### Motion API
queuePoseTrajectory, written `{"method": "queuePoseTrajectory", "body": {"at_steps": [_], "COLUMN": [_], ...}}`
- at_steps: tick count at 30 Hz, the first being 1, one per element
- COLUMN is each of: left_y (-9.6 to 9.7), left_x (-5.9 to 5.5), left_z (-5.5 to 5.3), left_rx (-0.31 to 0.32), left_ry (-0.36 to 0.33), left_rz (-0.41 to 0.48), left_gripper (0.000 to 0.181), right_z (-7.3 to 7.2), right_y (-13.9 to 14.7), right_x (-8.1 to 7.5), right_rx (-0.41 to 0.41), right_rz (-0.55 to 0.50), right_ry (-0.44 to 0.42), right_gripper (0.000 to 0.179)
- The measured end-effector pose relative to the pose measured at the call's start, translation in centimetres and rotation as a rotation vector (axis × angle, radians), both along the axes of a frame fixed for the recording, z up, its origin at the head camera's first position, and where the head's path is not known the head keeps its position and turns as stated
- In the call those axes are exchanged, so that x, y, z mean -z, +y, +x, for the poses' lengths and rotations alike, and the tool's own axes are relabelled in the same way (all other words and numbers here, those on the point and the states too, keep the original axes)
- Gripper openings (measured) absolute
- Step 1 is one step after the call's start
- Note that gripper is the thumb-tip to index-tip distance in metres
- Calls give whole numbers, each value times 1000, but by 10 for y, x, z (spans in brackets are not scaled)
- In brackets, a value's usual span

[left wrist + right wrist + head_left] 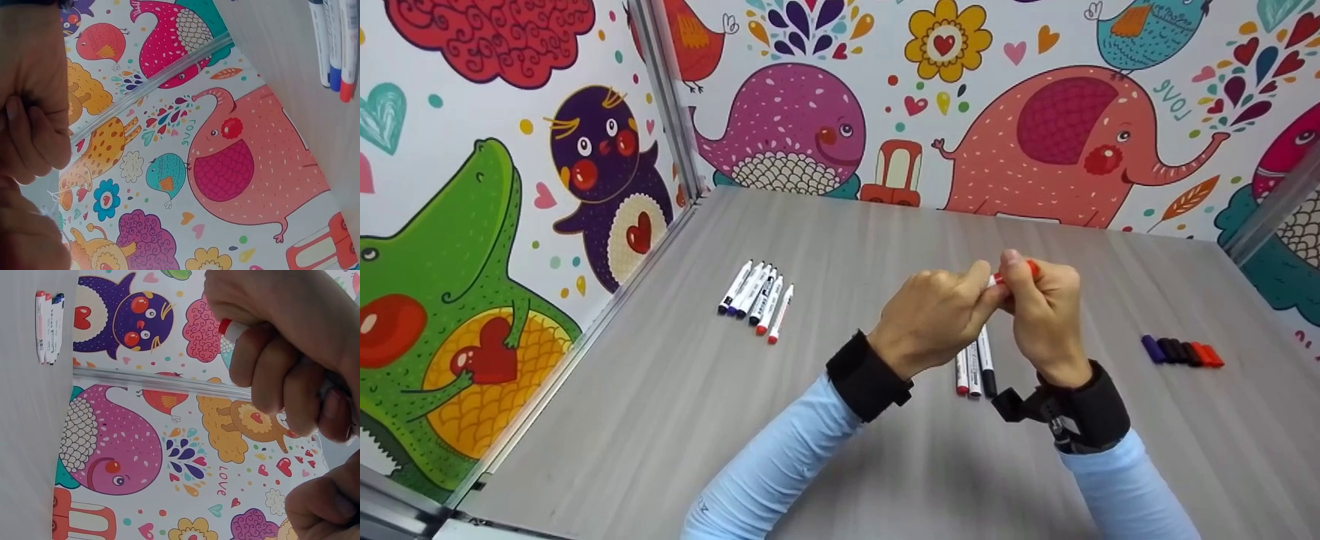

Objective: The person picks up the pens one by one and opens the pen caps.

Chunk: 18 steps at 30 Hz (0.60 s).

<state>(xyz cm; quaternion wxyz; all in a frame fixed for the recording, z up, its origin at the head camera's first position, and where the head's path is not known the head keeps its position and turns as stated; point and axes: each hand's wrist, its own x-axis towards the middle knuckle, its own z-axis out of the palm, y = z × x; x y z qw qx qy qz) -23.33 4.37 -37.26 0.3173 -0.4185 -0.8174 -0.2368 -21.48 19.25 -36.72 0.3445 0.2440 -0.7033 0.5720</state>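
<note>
Raised over the table, my left hand (931,313) grips a white marker (993,282), its fingers curled round the barrel. The marker's red rear end (225,327) sticks out of that fist in the right wrist view. Close against it, my right hand (1048,319) pinches the red cap (1033,268) between thumb and fingers at the marker's other end. Most of the barrel is hidden inside the left hand. Below the hands, three white markers (987,360) lie side by side on the table, their upper parts covered by the hands.
At the left of the table (847,450) lies a row of several uncapped white markers (766,304), tips pointing away. Several loose caps (1183,352), purple, black and red, stand in a row at the right. Cartoon-printed walls (885,97) enclose the back and sides.
</note>
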Motion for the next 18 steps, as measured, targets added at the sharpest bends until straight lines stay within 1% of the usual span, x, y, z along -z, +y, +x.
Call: {"method": "queuePoseTrajectory", "body": {"at_steps": [6, 9, 11, 13, 14, 18], "left_y": [-1, -1, -1, -1, -1, -1], "left_x": [-3, -4, -5, -5, -5, -3], "left_z": [0, 0, 1, 0, 0, -2], "left_rx": [89, 150, 177, 187, 183, 124], "left_ry": [-157, -244, -290, -309, -307, -261], "left_rz": [22, 53, 70, 81, 81, 62], "left_gripper": [37, 39, 41, 42, 42, 40], "right_z": [-1, -1, 0, 0, -1, -4], "right_y": [2, 4, 6, 7, 8, 9], "right_x": [1, 1, -1, -2, -3, -1], "right_rx": [-46, -21, -6, 0, -9, -83], "right_rz": [-3, 24, 49, 62, 62, 13], "right_ry": [33, 69, 77, 74, 66, 20], "right_gripper": [50, 50, 49, 49, 49, 49]}}
